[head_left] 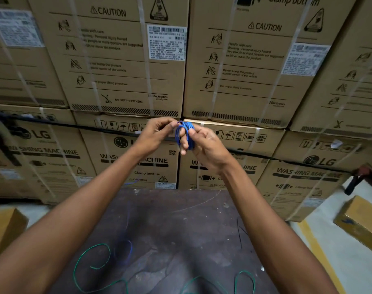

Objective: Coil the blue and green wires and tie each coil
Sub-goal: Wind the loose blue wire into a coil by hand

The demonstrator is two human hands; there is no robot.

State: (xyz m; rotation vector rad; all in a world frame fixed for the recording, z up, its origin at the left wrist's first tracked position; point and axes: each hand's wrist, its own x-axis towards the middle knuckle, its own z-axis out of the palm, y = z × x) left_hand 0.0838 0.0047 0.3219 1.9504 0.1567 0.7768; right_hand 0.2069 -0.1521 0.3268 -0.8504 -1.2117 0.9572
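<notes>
The blue wire (183, 134) is wound in several loops around the fingers of my right hand (204, 147), held up in front of the boxes. My left hand (157, 134) pinches the wire's free end at the top of the coil. A blurred blue strand (128, 247) trails down from the hands to the table. The green wire (91, 266) lies loose in open curls on the dark table (181, 219), near its front edge below my arms.
Stacked washing-machine cartons (125, 60) form a wall right behind the table. Smaller brown boxes sit on the floor at left (4, 228) and right (363, 221). A thin black tie (240, 232) lies on the table's right side.
</notes>
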